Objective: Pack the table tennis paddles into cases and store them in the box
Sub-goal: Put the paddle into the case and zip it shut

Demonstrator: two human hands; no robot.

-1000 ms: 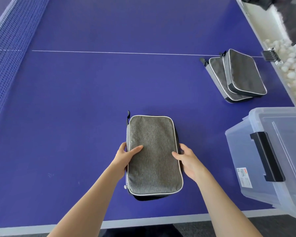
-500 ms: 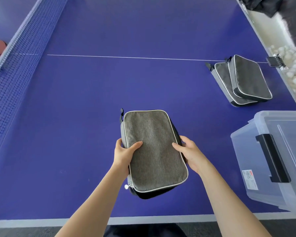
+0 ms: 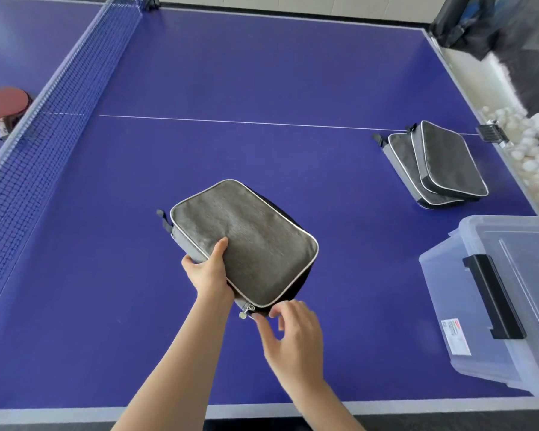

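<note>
We have swung the grey paddle case (image 3: 246, 237) diagonal, long axis far-left to near-right, our left hand (image 3: 209, 275) gripping its edge over the desk (image 3: 293, 150), and the zipper pull (image 3: 243, 314) now lies just left of the loosely spread, empty fingers (image 3: 274, 312) of our right hand (image 3: 293, 334).

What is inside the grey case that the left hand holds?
The contents cannot be seen: the fabric top of the grey case covers them. Only a dark strip shows along its near edge.
</note>
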